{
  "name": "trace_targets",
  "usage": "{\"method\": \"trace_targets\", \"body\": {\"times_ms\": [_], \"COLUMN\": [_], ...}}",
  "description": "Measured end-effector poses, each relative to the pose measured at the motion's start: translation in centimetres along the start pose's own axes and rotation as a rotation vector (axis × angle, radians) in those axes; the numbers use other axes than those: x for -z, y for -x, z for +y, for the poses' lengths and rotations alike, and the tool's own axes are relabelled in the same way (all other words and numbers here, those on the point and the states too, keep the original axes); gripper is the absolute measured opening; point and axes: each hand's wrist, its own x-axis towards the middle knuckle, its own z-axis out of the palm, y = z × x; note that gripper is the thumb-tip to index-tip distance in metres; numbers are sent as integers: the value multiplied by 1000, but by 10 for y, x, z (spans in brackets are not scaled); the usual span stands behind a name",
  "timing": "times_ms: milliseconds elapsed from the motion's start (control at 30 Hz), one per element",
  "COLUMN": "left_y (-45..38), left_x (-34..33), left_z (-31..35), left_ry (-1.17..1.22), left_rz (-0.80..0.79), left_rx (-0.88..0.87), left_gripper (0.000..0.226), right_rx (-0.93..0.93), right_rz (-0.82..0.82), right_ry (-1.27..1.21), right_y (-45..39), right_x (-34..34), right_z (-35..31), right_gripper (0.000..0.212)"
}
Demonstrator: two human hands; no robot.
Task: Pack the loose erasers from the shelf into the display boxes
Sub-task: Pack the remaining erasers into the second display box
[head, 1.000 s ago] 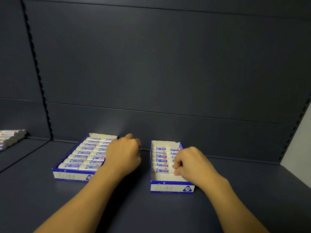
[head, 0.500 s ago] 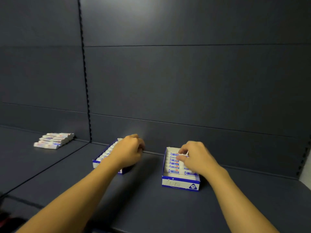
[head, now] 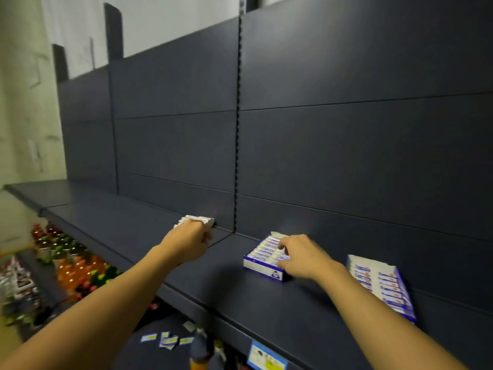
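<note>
A stack of loose erasers (head: 198, 219) in white and blue sleeves lies at the back of the dark shelf (head: 240, 297), next to the slotted upright. My left hand (head: 190, 240) is on the stack's near end, fingers curled round some of the erasers. A blue and white display box (head: 257, 265) packed with erasers stands to the right. My right hand (head: 298, 257) rests on this box with bent fingers on the top row and the thumb by the near wall. A second display box (head: 384, 288), partly filled, stands at the far right.
The slotted upright (head: 236, 156) divides the shelf's back panel. Below the shelf edge at the left stand bottles of coloured drinks (head: 77, 268). Small packets (head: 166, 340) lie on a lower shelf, and a price label (head: 266, 359) hangs on the shelf front.
The view swung left. My left hand left the full box and reached the loose eraser stack. My right hand moved from the partly filled box onto the full box.
</note>
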Motion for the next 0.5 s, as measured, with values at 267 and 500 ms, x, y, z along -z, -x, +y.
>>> {"method": "trace_targets", "body": {"times_ms": [267, 500], "left_y": [29, 34], "left_x": [19, 36], "left_z": [-121, -190], "left_ry": [-60, -100], "left_rz": [-75, -105], "left_rx": [149, 101], "left_gripper": [38, 37], "right_rx": [53, 17], "right_rz": [-63, -67], "right_ry": [20, 14], "right_y": [-43, -77], "right_x": [-30, -54], "right_z": [-86, -152], "right_gripper": [37, 33]}}
